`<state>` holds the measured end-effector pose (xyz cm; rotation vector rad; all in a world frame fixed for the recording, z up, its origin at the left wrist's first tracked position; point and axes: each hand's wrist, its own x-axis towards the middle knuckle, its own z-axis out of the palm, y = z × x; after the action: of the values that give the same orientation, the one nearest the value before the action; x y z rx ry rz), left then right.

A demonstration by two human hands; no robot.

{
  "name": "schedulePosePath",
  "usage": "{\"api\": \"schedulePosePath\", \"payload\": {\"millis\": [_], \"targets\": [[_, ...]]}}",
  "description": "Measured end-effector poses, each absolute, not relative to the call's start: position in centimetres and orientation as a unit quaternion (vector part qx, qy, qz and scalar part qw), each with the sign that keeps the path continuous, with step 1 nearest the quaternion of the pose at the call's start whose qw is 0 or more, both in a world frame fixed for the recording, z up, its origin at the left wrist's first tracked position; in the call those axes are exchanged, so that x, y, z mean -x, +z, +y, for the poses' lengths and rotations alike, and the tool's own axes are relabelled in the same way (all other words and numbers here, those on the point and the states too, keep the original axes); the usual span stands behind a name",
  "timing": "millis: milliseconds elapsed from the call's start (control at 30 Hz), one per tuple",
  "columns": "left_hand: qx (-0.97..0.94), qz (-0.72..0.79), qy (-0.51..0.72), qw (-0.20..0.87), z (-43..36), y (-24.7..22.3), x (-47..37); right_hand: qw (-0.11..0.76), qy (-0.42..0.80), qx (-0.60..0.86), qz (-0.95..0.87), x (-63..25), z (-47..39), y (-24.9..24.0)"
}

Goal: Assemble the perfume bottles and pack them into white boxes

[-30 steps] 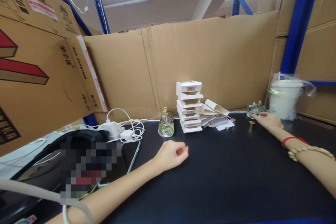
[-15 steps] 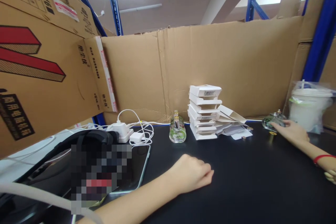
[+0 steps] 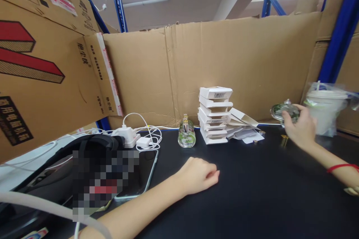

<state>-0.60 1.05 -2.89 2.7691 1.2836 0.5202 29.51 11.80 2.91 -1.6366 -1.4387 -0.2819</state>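
Note:
My right hand (image 3: 301,127) grips a clear glass perfume bottle (image 3: 283,113) with green inside, held just above the table at the right. Below it on the black table stands a small gold cap (image 3: 284,139). My left hand (image 3: 198,174) rests on the table in the middle with its fingers curled in and nothing visible in them. Beyond the left hand, several similar perfume bottles (image 3: 186,136) stand in a row running toward the back. To their right rises a stack of white boxes (image 3: 214,115).
Flattened white packaging (image 3: 244,129) lies beside the stack. A bagged white cup (image 3: 327,108) stands at the far right. On the left are a black bag (image 3: 56,183), a tablet (image 3: 147,168), a white charger with cables (image 3: 126,136) and a large carton (image 3: 50,93). A cardboard wall (image 3: 238,56) closes the back.
My right hand has lifted the perfume bottle off the table and moved it slightly left. My left hand stays curled on the table. The whole view has shifted slightly.

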Motion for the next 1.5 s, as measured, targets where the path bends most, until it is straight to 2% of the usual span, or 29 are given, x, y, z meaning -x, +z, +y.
{"api": "schedulePosePath", "payload": {"millis": [67,133,233,333,467,567,667,967,1167,1300,1500], "targets": [[-0.892,0.414,0.175,0.036,1.1,-2.9,0.6,0.534,-0.112,0.616,-0.569,-26.7,10.4,3.1],[-0.887,0.422,0.178,0.056,1.0,-2.9,0.5,0.57,-0.102,0.535,-0.615,-24.5,9.4,2.4],[-0.862,0.459,0.192,0.097,0.9,-2.6,0.3,0.516,-0.067,0.431,-0.737,-22.1,8.5,0.3],[-0.813,0.511,0.238,0.145,0.7,-2.4,0.1,0.406,0.008,0.31,-0.859,-20.4,7.5,-1.5],[-0.774,0.536,0.284,0.183,0.7,-2.3,0.1,0.329,0.116,0.282,-0.894,-18.8,6.1,-2.1],[-0.796,0.522,0.247,0.179,0.9,-2.3,0.3,0.272,0.161,0.265,-0.911,-18.6,5.5,-1.8],[-0.819,0.505,0.21,0.174,1.2,-2.4,0.6,0.234,0.163,0.269,-0.92,-18.6,5.2,-1.5],[-0.819,0.513,0.193,0.173,1.1,-2.4,0.7,0.195,0.101,0.26,-0.94,-20.2,6.9,-0.6],[-0.815,0.508,0.222,0.169,1.0,-2.6,0.7,0.204,-0.053,0.371,-0.904,-24.7,10.2,1.2],[-0.815,0.513,0.215,0.162,1.1,-2.6,0.7,0.126,-0.024,0.455,-0.881,-27.0,11.3,2.1],[-0.817,0.515,0.216,0.143,1.0,-2.6,0.8,0.105,0.073,0.486,-0.864,-28.1,12.1,2.1]]}}
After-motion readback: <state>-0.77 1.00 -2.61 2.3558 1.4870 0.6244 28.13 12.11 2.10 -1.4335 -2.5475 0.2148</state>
